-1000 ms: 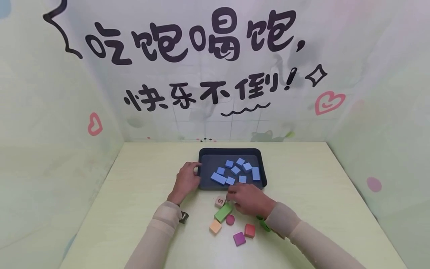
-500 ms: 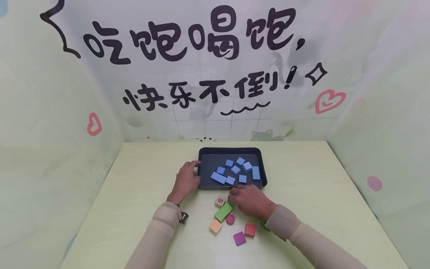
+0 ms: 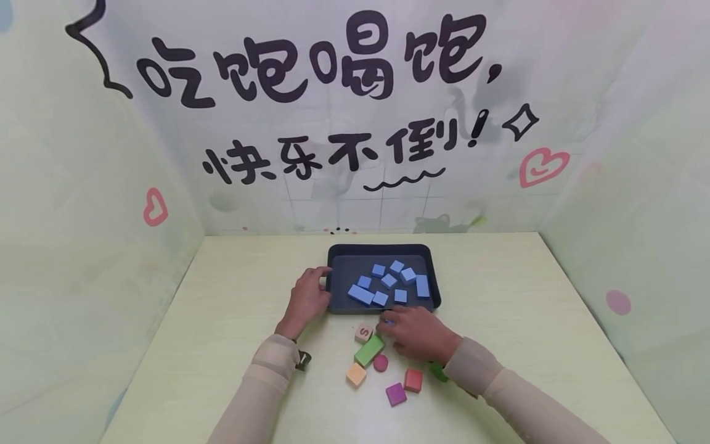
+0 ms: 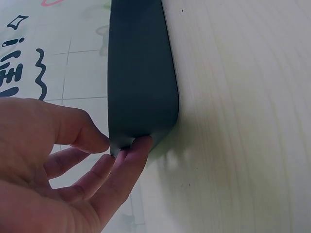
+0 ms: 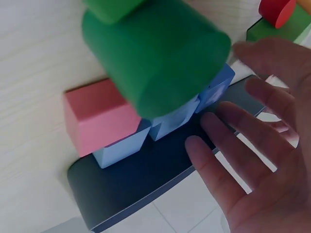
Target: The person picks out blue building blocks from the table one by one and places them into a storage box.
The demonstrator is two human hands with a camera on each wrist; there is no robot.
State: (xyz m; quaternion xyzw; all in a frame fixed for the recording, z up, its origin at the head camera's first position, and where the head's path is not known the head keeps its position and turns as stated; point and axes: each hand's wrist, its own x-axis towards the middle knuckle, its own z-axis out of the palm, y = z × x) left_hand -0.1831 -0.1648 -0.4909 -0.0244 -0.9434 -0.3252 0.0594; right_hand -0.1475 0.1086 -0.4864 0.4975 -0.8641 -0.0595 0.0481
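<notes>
A dark shallow tray [image 3: 344,265] holds several blue blocks [image 3: 361,294]. My left hand [image 3: 308,297] grips the tray's left end; in the left wrist view the thumb is at the rim and the fingertips lie against the outer wall. My right hand [image 3: 418,332] is low in front of the tray's near wall. Between its thumb and fingers, in the right wrist view, a blue block [image 5: 221,85] sits outside the tray, and the fingers stay loose and spread. More blue blocks [image 5: 121,148] line up along that wall, next to a red block [image 5: 99,114] and a green cylinder [image 5: 160,63].
Nearer to me lie a lettered block [image 3: 363,333], a long green block [image 3: 370,350], a pink round piece [image 3: 380,362], an orange block [image 3: 356,374], a purple block [image 3: 396,394] and a red cube [image 3: 413,380]. Printed walls [image 3: 355,209] enclose the table.
My right hand has drawn back slightly from the tray's front rim toward me, and some blue shows between its fingers. The left hand and tray have stayed put.
</notes>
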